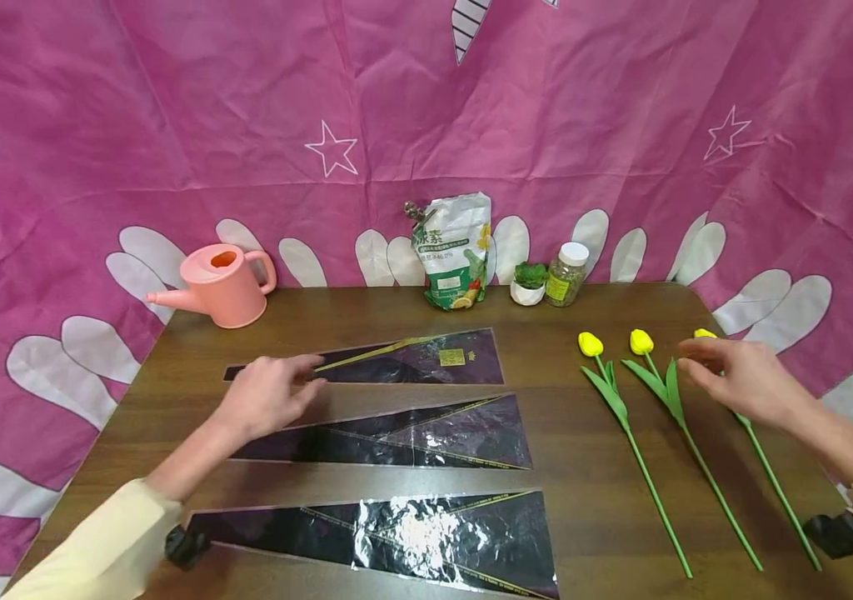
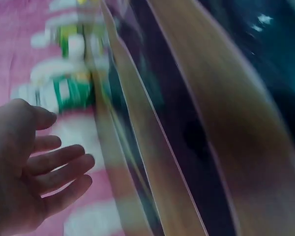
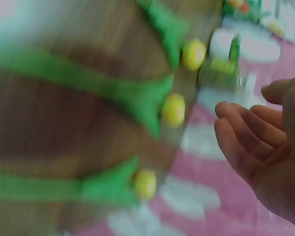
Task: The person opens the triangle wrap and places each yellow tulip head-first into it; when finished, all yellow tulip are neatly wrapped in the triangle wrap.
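A brown wooden table [image 1: 569,450] is seen from above, backed by a pink cloth [image 1: 172,125] printed with white stars and petal shapes.

Three long tapering wrapping sleeves of dark glossy film, edged in gold, are laid in a row. The nearest sleeve [image 1: 396,533] lies below the left hand [image 1: 265,398], the middle sleeve [image 1: 411,433] just beside it, and the farthest sleeve [image 1: 404,360] is overlapped at its narrow end by the fingertips. That hand is held relaxed, fingers loosely spread, with nothing gripped. The film is judged light, thin, slippery and easily creased; it would best be lifted by a pinch at an edge or at the narrow tip. A small gold label is seen on the farthest sleeve, but its writing cannot be read.

Three yellow tulips with green stems and leaves are laid side by side. The right hand [image 1: 741,379] is held open and loosely curled, nothing grasped, directly over the outer tulip [image 1: 771,475]; the middle tulip [image 1: 677,408] lies just beside its fingertips and the inner tulip [image 1: 621,417] beyond that. They are judged light, with bendable stems; the stem is the safer place to hold, not the bloom.

Well beyond the left hand stand a pink watering can [image 1: 220,287] and a green and white pouch [image 1: 455,250] with unreadable print. Beyond the right hand are a lidded jar [image 1: 567,273] and a small potted plant [image 1: 529,282].
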`<move>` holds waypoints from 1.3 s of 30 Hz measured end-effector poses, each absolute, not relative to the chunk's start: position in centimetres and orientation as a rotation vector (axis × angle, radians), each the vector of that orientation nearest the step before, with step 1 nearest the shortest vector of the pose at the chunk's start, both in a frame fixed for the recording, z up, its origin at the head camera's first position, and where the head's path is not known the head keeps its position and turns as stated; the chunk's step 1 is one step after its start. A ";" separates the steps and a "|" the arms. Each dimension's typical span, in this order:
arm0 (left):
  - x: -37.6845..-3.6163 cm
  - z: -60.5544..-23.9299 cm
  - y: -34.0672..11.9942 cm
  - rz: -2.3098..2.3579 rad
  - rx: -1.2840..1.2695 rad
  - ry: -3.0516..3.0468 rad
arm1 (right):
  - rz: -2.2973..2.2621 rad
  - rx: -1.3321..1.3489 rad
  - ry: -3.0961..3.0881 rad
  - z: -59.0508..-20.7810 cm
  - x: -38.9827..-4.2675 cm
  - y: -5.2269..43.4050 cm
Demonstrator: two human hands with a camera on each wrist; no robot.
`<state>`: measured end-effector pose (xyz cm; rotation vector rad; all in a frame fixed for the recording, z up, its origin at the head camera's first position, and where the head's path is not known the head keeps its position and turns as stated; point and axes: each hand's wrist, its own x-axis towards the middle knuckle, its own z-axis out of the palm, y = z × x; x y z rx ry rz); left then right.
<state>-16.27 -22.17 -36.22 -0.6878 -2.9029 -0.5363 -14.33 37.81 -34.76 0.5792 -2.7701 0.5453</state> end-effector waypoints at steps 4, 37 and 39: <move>-19.5 -37.7 -15.7 -0.700 -0.759 -2.925 | 0.886 0.529 -2.851 -36.0 -15.5 33.7; -25.1 -46.5 -5.5 -0.823 -1.008 -3.029 | 1.334 0.553 -2.967 -42.1 -22.2 22.9; -25.2 -46.6 -5.5 -0.853 -1.005 -3.008 | 1.353 0.533 -2.968 -42.1 -22.4 22.8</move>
